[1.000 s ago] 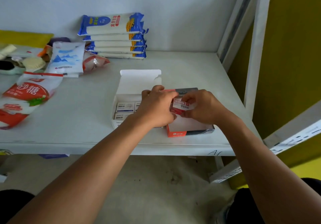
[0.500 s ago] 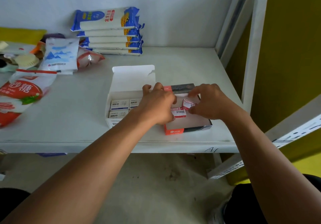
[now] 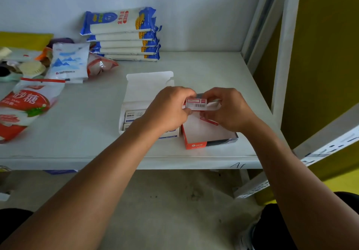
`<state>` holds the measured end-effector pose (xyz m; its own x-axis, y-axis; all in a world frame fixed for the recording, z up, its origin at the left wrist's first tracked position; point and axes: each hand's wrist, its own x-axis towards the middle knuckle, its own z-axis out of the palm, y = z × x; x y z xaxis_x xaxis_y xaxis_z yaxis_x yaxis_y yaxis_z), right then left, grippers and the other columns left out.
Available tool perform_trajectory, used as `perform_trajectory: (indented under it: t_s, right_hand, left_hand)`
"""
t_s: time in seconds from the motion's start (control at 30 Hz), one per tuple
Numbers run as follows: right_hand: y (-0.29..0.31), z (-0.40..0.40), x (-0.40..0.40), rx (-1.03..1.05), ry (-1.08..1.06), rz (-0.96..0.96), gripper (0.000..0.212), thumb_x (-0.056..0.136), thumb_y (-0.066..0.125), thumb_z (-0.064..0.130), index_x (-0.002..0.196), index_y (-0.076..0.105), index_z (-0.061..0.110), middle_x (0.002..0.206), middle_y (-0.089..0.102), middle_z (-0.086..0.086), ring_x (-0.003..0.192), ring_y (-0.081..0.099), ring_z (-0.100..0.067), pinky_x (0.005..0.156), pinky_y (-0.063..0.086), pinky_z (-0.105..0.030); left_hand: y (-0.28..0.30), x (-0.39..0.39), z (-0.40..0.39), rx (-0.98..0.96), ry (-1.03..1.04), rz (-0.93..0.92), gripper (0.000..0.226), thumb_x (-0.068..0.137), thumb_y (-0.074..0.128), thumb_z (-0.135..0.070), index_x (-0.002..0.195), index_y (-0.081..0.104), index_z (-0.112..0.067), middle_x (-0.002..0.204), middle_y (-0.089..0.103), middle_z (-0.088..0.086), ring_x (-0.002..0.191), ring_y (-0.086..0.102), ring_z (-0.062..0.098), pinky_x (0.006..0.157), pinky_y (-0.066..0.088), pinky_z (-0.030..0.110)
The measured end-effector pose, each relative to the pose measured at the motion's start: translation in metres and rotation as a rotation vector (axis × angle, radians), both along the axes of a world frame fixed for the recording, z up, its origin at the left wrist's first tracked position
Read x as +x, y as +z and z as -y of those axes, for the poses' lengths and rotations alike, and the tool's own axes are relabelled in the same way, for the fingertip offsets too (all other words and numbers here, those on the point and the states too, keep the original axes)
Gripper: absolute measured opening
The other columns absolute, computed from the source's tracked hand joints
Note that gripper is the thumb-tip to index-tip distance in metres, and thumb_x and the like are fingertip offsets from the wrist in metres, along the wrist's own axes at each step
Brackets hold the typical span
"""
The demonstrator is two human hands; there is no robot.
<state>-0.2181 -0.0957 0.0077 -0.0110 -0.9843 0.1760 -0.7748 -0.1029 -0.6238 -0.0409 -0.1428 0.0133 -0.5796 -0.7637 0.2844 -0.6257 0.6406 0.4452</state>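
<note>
Both hands hold one small red-and-white box (image 3: 196, 104) with a barcode, lifted above the shelf. My left hand (image 3: 169, 110) pinches its left end and my right hand (image 3: 227, 110) pinches its right end. Beneath them lies an open orange-and-black carton (image 3: 206, 133) with a white inside; another small red box (image 3: 209, 121) shows in it under my right hand. To its left stands an open white carton (image 3: 143, 96), flap raised, holding several small white boxes (image 3: 134, 113), partly hidden by my left wrist.
A grey shelf (image 3: 77, 129) carries a stack of blue-and-white packets (image 3: 124, 36) at the back, a white-blue pouch (image 3: 69, 62) and a red-and-white sugar bag (image 3: 23, 108) at the left. White uprights (image 3: 283, 46) and a yellow wall stand at the right. Concrete floor lies below.
The hands were down at the orange-and-black carton with small red boxes between them. Now they have risen and together hold one red-and-white box level above it.
</note>
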Motion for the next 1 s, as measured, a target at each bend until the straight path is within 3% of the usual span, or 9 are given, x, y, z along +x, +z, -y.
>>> perform_trajectory:
  t_s: [0.1,0.2,0.27,0.33,0.43,0.57,0.73,0.87,1.0]
  right_hand:
    - [0.000,-0.002,0.002,-0.043,0.054,0.173,0.032,0.072,0.082,0.020,0.101,0.070,0.017,0.096,0.068,0.012,0.088,0.063,0.006,0.076,0.047,-0.009]
    - [-0.005,0.001,0.005,-0.028,0.098,0.214,0.032,0.072,0.081,0.015,0.102,0.068,0.017,0.101,0.069,0.006,0.097,0.064,-0.007,0.086,0.052,-0.021]
    - [-0.009,0.004,0.007,-0.018,0.129,0.185,0.033,0.076,0.077,0.014,0.106,0.064,0.016,0.104,0.069,0.002,0.100,0.065,-0.013,0.088,0.052,-0.026]
    - [-0.013,0.008,0.008,-0.039,0.152,0.093,0.034,0.081,0.073,0.013,0.113,0.063,0.016,0.106,0.069,0.000,0.099,0.063,-0.013,0.087,0.051,-0.023]
    - [-0.015,0.013,0.013,-0.083,0.160,-0.093,0.038,0.081,0.072,0.016,0.118,0.065,0.019,0.103,0.069,-0.006,0.091,0.062,-0.022,0.080,0.051,-0.035]
    - [-0.020,0.018,0.018,-0.046,0.108,-0.257,0.055,0.068,0.083,0.028,0.120,0.065,0.022,0.108,0.072,0.000,0.098,0.060,-0.026,0.082,0.049,-0.038]
    - [-0.024,0.014,0.008,-0.066,-0.003,-0.412,0.038,0.074,0.079,0.029,0.109,0.069,0.018,0.107,0.070,-0.004,0.097,0.056,-0.027,0.078,0.048,-0.031]
    - [-0.025,0.016,0.010,-0.050,-0.055,-0.421,0.030,0.080,0.072,0.031,0.106,0.073,0.017,0.103,0.071,-0.007,0.093,0.058,-0.027,0.074,0.051,-0.032]
    - [-0.027,0.018,0.013,-0.036,-0.096,-0.361,0.033,0.075,0.076,0.041,0.099,0.073,0.017,0.098,0.072,-0.006,0.085,0.063,-0.026,0.072,0.052,-0.032]
  left_hand:
    - [-0.001,-0.005,-0.003,-0.074,0.086,0.108,0.023,0.077,0.074,-0.032,0.098,0.068,-0.028,0.091,0.068,-0.006,0.099,0.061,0.019,0.095,0.035,0.040]
    - [-0.001,-0.010,-0.005,-0.072,0.125,0.228,0.026,0.077,0.073,-0.042,0.098,0.069,-0.028,0.109,0.066,-0.004,0.134,0.039,0.021,0.105,0.018,0.049]
    - [-0.001,-0.009,-0.004,-0.101,0.148,0.339,0.032,0.075,0.072,-0.048,0.100,0.069,-0.029,0.118,0.062,-0.007,0.144,0.020,0.025,0.107,0.014,0.055]
    - [-0.001,-0.005,-0.001,-0.101,0.196,0.367,0.038,0.072,0.074,-0.046,0.105,0.069,-0.028,0.127,0.056,-0.005,0.145,0.013,0.027,0.106,0.015,0.055]
    - [-0.002,0.002,0.002,-0.064,0.251,0.344,0.043,0.069,0.075,-0.046,0.107,0.069,-0.025,0.129,0.053,-0.002,0.143,0.014,0.028,0.106,0.018,0.055]
    - [-0.004,0.003,0.001,-0.020,0.249,0.365,0.028,0.071,0.071,-0.038,0.095,0.070,-0.025,0.117,0.056,-0.002,0.143,0.015,0.028,0.105,0.017,0.057]
    - [-0.005,0.000,0.000,-0.021,0.231,0.480,0.039,0.067,0.071,-0.045,0.098,0.069,-0.021,0.122,0.053,0.002,0.144,0.009,0.031,0.105,0.017,0.057]
    - [-0.003,-0.002,-0.003,0.026,0.226,0.535,0.062,0.060,0.076,-0.059,0.105,0.065,-0.018,0.145,0.038,0.004,0.146,0.001,0.031,0.107,0.017,0.056]
    - [-0.004,-0.002,-0.003,0.051,0.227,0.525,0.065,0.058,0.078,-0.058,0.105,0.062,-0.018,0.142,0.039,0.004,0.146,0.002,0.031,0.107,0.018,0.056]
